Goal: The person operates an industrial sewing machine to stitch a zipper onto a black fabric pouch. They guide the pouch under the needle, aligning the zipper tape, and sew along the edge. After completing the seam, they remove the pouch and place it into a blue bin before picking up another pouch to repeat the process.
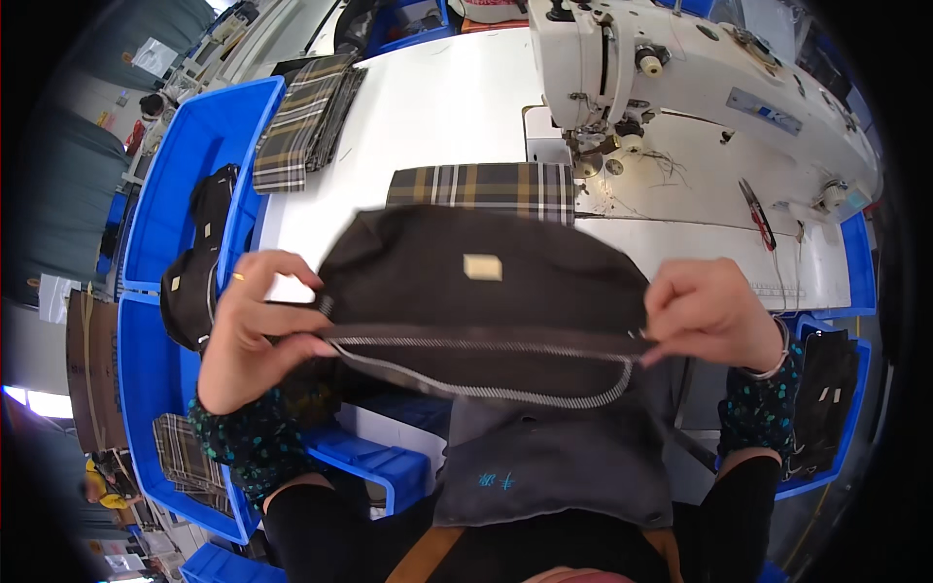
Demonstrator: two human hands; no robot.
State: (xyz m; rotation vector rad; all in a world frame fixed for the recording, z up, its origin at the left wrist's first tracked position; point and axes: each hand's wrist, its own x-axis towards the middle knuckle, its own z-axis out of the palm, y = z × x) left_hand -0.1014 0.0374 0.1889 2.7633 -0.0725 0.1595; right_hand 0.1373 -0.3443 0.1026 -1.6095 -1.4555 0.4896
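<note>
Sewing machine (pixel 700 87): our piece is off it.
Dark fabric piece (pixel 486 306): we hold it stretched between both hands.
Plaid panel (pixel 486 185): flat behind, looks unjoined.
Left hand (pixel 255 335): pinching left end.
Right hand (pixel 714 313): pinching right end.
Striped trim (pixel 554 399): looks attached; stitching left, we can't tell.
Cream label (pixel 482 267): already on.

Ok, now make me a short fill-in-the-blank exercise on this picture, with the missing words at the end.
1. The left hand holds one end of the dark cloth, and the ____ hand holds the other.
2. The sewing machine is mostly coloured ____.
3. The bin beside the plaid stack is coloured ____.

Missing words: right; white; blue.
</note>
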